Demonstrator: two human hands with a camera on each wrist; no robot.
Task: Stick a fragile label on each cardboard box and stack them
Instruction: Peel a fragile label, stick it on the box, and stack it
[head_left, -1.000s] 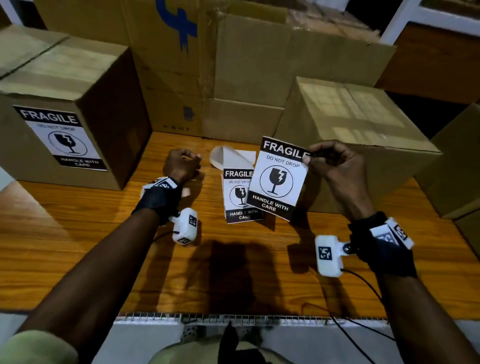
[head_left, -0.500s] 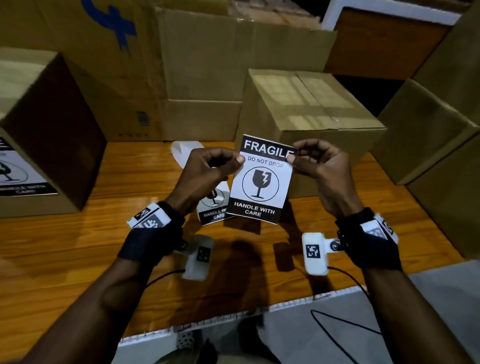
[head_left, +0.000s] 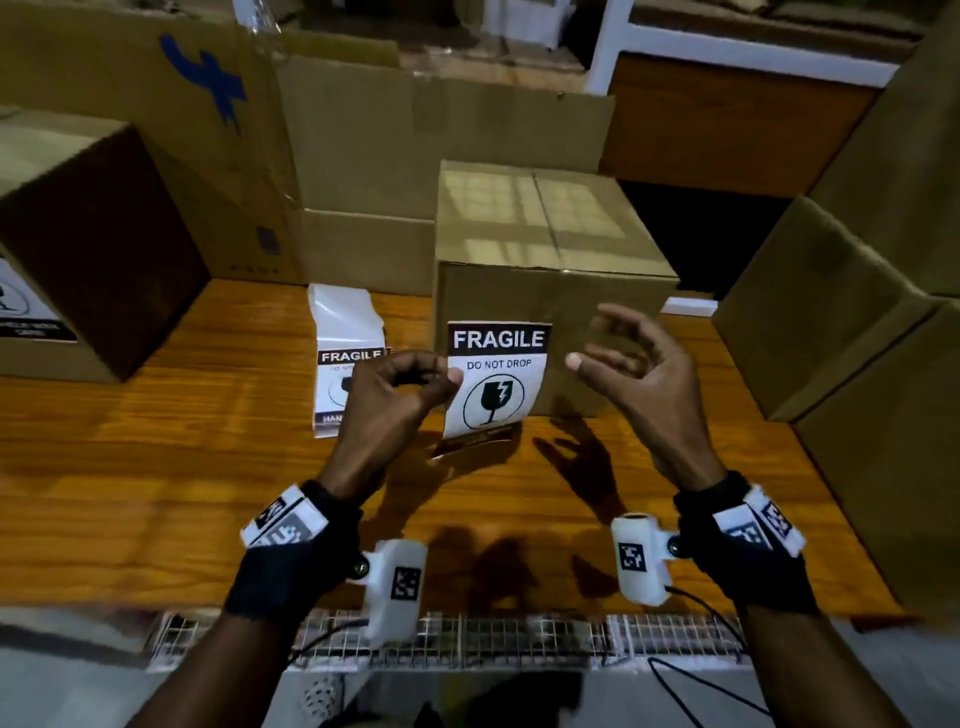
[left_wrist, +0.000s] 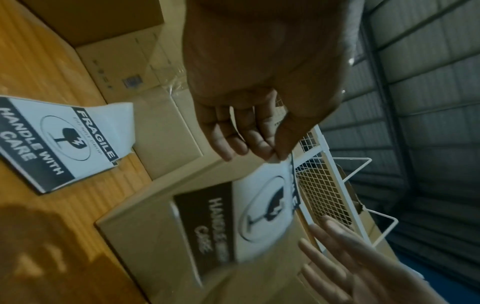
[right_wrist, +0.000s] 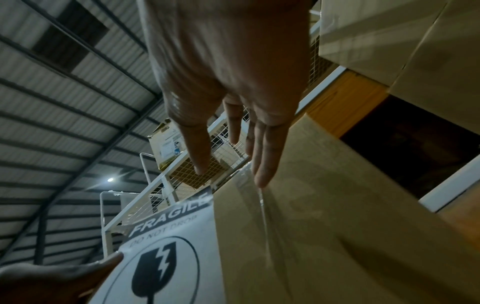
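The left hand (head_left: 390, 400) pinches the left edge of a fragile label (head_left: 493, 382), holding it against the front of the cardboard box (head_left: 540, 249) at the table's (head_left: 156, 467) far edge. The right hand (head_left: 639, 384) hovers beside it, fingers spread, holding nothing. More labels (head_left: 345, 374) lie left of the box.

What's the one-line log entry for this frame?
left hand: pinches fragile label | right hand: open, free | box: unlabelled | label stack: on table
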